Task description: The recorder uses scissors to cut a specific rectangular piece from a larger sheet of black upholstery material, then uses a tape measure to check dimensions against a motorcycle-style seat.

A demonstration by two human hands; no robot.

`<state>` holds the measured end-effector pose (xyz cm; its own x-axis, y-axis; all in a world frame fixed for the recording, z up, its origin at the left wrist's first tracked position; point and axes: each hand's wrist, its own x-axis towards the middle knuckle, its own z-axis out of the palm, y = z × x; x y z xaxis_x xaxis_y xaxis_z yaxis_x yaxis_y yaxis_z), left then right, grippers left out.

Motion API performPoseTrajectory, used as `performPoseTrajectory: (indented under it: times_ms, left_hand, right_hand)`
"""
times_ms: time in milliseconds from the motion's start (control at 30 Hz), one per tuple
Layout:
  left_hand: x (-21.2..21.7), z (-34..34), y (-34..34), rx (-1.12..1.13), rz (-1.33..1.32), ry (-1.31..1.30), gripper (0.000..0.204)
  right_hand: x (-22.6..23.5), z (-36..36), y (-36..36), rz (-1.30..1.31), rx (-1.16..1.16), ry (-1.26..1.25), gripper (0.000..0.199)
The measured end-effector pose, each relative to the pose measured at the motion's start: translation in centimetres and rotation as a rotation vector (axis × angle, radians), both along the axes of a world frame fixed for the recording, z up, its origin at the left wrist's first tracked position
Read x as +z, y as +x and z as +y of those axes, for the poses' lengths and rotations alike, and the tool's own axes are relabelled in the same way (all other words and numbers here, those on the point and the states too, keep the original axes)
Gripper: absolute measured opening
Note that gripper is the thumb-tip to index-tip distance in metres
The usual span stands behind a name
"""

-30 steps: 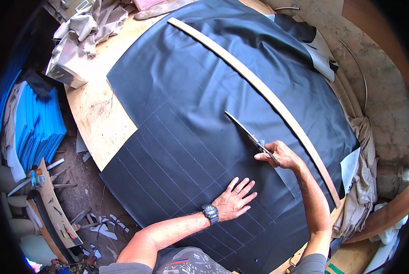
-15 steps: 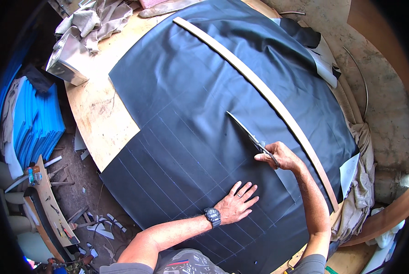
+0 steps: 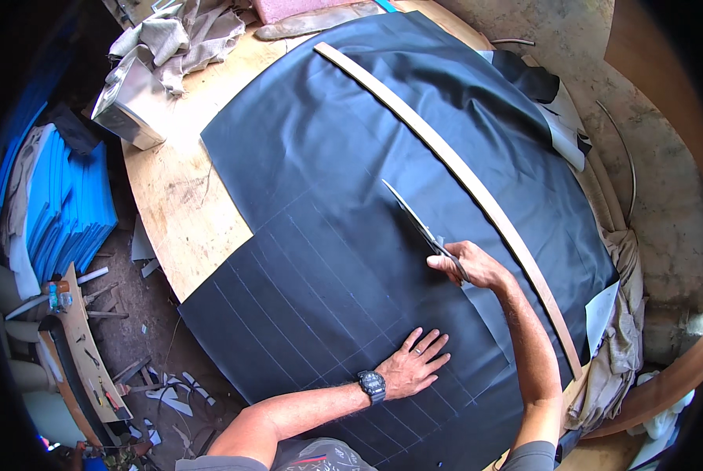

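Scissors (image 3: 413,220) sit clenched in the right hand (image 3: 467,264); the left hand (image 3: 414,364) presses flat, fingers spread, on black fabric (image 3: 344,196).

One large sheet of black material (image 3: 351,173) lies spread over one wooden surface (image 3: 187,204). One long, curved wooden strip (image 3: 453,165) rests across the sheet. One pair of scissors (image 3: 414,224) is in view, gripped in the right hand (image 3: 469,263). Two hands show in all: the right one and the left hand (image 3: 414,365), which lies flat on the sheet. One black wristwatch (image 3: 372,385) sits on the left wrist. One metal box (image 3: 132,102) stands at the surface's far left corner, beside one heap of pale cloth scraps (image 3: 187,35). One stack of blue foam sheets (image 3: 69,208) stands on the floor at the left; the number of sheets in it cannot be counted.
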<state>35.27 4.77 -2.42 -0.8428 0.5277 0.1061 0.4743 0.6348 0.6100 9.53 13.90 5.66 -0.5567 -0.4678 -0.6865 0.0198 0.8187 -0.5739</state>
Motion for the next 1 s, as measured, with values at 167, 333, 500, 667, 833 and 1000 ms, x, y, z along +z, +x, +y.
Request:
performPoseTrajectory:
  times_ms: [167, 333, 500, 667, 833, 1000]
  left_hand:
    - [-0.2, 0.0, 0.1, -0.008, -0.011, 0.005, 0.052]
    - [-0.1, -0.3, 0.1, -0.004, -0.017, -0.003, 0.052]
    - [-0.4, 0.0, 0.1, -0.008, -0.015, 0.007, 0.051]
    - [-0.1, -0.3, 0.1, -0.027, -0.025, -0.013, 0.052]
    - [-0.4, -0.2, 0.4, -0.031, -0.024, -0.027, 0.051]
    - [-0.8, 0.2, 0.4, -0.034, -0.037, 0.002, 0.050]
  right_hand:
    - [-0.4, -1.7, -0.8, 0.025, 0.015, -0.006, 0.069]
    - [-0.4, -2.9, -1.5, -0.012, 0.053, -0.052, 0.070]
    - [-1.0, -4.9, -2.5, 0.006, -0.011, -0.058, 0.068]
    - [-0.5, -5.2, -2.5, 0.036, 0.015, -0.084, 0.068]
    - [-0.6, -6.9, -2.8, 0.032, -0.006, -0.082, 0.066]
    - [-1.1, -7.1, -3.3, 0.012, -0.082, -0.096, 0.065]
